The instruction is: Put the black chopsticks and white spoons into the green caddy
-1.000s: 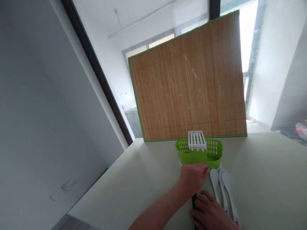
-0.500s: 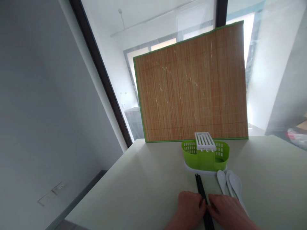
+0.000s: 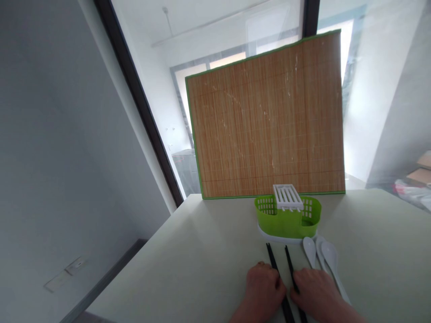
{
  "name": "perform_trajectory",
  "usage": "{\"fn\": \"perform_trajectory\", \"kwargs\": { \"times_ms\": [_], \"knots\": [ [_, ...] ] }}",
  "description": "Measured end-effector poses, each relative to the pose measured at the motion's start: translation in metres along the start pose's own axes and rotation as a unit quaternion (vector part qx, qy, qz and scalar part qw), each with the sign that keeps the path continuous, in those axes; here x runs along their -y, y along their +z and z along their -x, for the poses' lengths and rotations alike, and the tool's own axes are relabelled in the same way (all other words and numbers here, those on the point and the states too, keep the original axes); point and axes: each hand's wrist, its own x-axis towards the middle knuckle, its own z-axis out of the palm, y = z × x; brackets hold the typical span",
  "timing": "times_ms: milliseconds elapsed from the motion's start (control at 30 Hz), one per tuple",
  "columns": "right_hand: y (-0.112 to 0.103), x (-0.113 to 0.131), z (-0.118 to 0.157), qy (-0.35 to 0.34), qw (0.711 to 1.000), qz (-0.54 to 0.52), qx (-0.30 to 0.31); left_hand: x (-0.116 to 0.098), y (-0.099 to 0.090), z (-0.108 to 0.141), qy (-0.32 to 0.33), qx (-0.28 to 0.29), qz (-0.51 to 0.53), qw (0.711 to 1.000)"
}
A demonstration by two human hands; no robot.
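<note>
My left hand (image 3: pixel 263 287) is closed around a small group of black chopsticks (image 3: pixel 271 256), whose tips point away from me. Beside it, my right hand (image 3: pixel 315 288) is closed on another black chopstick group (image 3: pixel 289 259); I cannot tell how many sticks it holds. A narrow gap separates the two groups. Just right of my right hand lie three white spoons (image 3: pixel 330 255), bowls facing away, with part of the handles hidden. Beyond the chopstick tips stands a green utensil basket (image 3: pixel 288 223) with a white slatted top (image 3: pixel 288 197) and white base.
A bamboo mat (image 3: pixel 266 125) with green edging stands upright at the far edge of the pale table (image 3: pixel 188 264). Behind it is a glass partition with dark frames. A grey wall (image 3: pixel 67 134) rises on the left. Cardboard boxes (image 3: pixel 420 175) sit at far right.
The black chopsticks, bunched together before, are now parted into two groups. My left hand has shifted slightly left with its group, and my right hand holds the other.
</note>
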Motion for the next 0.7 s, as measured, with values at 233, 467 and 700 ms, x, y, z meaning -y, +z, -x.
{"fn": "perform_trajectory", "kwargs": {
  "times_ms": [233,467,700],
  "knots": [
    [0.0012,-0.0003,-0.0002,0.022,1.0,-0.011,0.007,-0.0018,-0.0044,0.0002,0.002,-0.019,0.016,1.0],
    [0.0021,0.0048,0.0005,0.031,0.999,-0.011,-0.013,-0.0053,0.0023,-0.0009,0.009,-0.009,0.042,0.999],
    [0.0039,0.0066,0.0025,0.041,0.999,-0.015,-0.029,-0.0059,-0.002,-0.0018,0.002,0.011,0.04,0.999]
  ]
}}
